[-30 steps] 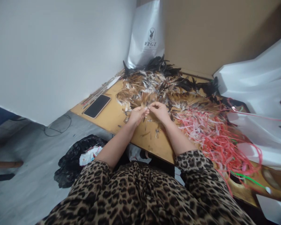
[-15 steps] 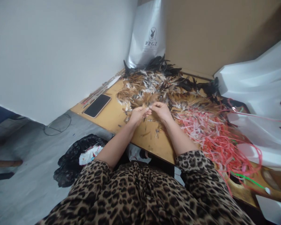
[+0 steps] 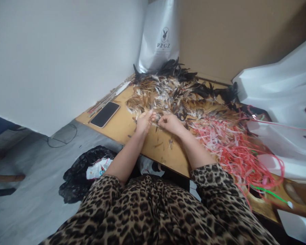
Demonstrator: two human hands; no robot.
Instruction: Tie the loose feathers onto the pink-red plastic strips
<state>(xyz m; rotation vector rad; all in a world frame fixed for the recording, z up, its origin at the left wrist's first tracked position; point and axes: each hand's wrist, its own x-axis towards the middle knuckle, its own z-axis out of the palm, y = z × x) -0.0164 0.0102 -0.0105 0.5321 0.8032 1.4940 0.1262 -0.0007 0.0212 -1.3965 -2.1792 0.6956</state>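
Brown, white and black feathers point(image 3: 165, 89) lie in a wide heap on a yellow-brown table point(image 3: 132, 132). My left hand point(image 3: 145, 122) is at the near edge of the heap, its fingers curled in and the thumb pointing up along them. A short gap to the right, my right hand point(image 3: 170, 123) has its fingertips pinched together, turned towards the left hand. Whatever either hand holds is too small to make out. Small loose feather bits point(image 3: 170, 143) are scattered on the table just below the hands.
A black phone point(image 3: 105, 114) lies at left beside thin sticks point(image 3: 102, 105). Tangled pink-red plastic strips point(image 3: 239, 156) spread at right, with a green strip point(image 3: 271, 194). A white printed bag point(image 3: 160, 37) stands behind; a black plastic bag point(image 3: 76, 180) is on the floor.
My hands were together, fingertips touching over the feathers; now they have parted slightly, the left to the left with its thumb raised, the right lower with fingers curled in.
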